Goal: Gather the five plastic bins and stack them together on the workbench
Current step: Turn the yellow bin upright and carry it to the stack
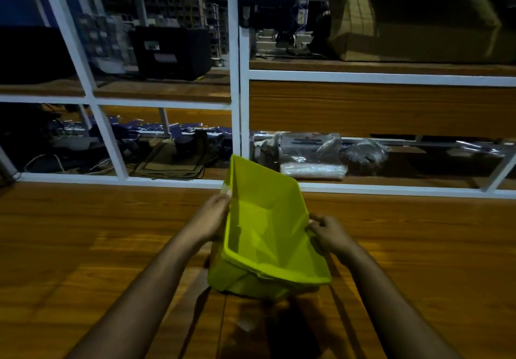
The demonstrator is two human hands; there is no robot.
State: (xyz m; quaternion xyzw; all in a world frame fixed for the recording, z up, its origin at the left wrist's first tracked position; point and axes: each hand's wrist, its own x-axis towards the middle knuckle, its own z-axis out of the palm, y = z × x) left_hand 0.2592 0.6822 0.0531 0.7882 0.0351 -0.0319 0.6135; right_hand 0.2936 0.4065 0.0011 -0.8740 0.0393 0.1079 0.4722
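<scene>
Two-handed hold on tilted green bin over the desk.

Left hand [213, 216] grips the bin [268, 236] at its left rim, fingers curled over the edge; right hand [328, 231] pinches the right rim. The bin sits between the two grips, tilted with its far edge raised and its opening facing the person, probably so it can be angled into a nest. Beneath the near rim a second green layer shows, so at least two bins appear nested; exact count cannot be told, and no other bins are in view. The lower part looks close to the desk [83, 247]; contact unclear.
</scene>
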